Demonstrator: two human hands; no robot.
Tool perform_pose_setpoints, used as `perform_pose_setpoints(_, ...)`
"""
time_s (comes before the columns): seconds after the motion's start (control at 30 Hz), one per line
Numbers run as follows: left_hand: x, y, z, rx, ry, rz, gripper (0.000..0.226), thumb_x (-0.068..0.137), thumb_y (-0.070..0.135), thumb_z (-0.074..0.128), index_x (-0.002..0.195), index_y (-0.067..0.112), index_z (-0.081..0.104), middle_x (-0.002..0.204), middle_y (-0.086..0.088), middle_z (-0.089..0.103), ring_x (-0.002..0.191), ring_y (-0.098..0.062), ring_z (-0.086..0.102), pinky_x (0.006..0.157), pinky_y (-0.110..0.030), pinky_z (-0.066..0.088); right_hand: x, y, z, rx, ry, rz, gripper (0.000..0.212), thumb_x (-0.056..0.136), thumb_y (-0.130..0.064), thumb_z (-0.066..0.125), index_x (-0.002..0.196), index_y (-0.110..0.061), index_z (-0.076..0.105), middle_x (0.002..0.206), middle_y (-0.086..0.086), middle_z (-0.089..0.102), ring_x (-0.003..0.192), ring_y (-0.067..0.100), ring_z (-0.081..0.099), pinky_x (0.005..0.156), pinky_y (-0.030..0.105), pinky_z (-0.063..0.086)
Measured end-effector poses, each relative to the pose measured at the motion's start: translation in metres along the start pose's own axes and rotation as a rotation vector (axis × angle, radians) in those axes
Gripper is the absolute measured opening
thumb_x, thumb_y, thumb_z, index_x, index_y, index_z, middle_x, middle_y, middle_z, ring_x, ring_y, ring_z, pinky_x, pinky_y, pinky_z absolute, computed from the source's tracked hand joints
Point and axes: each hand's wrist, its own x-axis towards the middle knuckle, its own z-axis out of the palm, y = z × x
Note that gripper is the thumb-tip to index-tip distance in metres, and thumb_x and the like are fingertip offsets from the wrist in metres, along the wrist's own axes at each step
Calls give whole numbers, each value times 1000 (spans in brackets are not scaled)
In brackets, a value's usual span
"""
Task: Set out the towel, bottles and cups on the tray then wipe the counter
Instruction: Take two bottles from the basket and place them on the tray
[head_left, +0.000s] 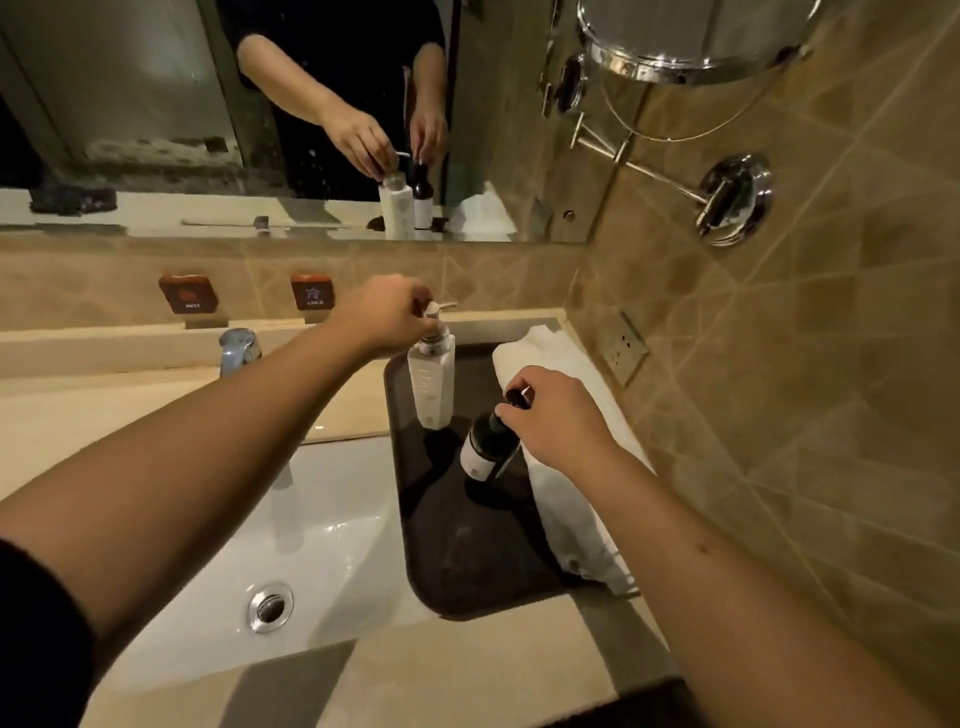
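A dark tray (457, 561) lies on the counter right of the sink. A white pump bottle (432, 379) stands upright at the tray's far end, and my left hand (387, 317) grips its pump neck. My right hand (558, 421) holds a dark bottle with a white label (485, 449) by its cap; the bottle is tilted over the tray's middle, its base at or just above the tray. A folded white towel (566, 457) lies along the tray's right side. No cups are in view.
A white sink basin (291, 525) with a chrome drain (270, 607) sits to the left, a faucet (236, 351) behind it. The beige counter (467, 670) runs along the front. A tiled wall with an outlet (623, 347) and a swing-arm mirror (696, 36) stands close on the right.
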Motion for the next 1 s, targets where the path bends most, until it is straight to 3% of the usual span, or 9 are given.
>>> perform_pose_setpoints(0.2,70,-32,25,-70,44,-13,34,86,38,74,115,22,65,107,-1,69,83,-11,57,68,-27,45,71,-15,31,-14,2,25,20,94,-28,70,114,-23,67,108,0,69,88,17,60,76,25,48)
perform_pose_setpoints(0.47,122,-57,39,-25,31,63,38,86,38,74,116,16,68,108,-5,71,86,-17,59,73,-32,47,136,-25,69,-64,-37,39,21,94,-28,69,114,-23,66,105,0,68,90,19,62,79,31,53)
perform_pose_setpoints(0.57,130,-63,42,-25,2,70,34,86,38,73,112,17,69,104,-5,71,90,-23,63,76,-36,52,151,-26,78,-73,-40,40,21,94,-28,69,114,-23,66,107,1,70,88,19,61,77,30,51)
perform_pose_setpoints(0.83,144,-69,49,-112,8,58,34,84,38,75,110,18,69,92,3,67,83,-17,61,70,-32,46,170,-31,83,-53,-20,44,24,93,-28,71,116,-20,67,111,3,71,94,20,65,81,32,52)
perform_pose_setpoints(1.0,145,-68,53,-137,-11,43,39,83,43,76,112,19,68,97,1,71,85,-17,63,73,-32,49,167,-30,81,-34,-29,68,25,92,-27,71,116,-20,65,111,4,71,96,22,66,81,33,54)
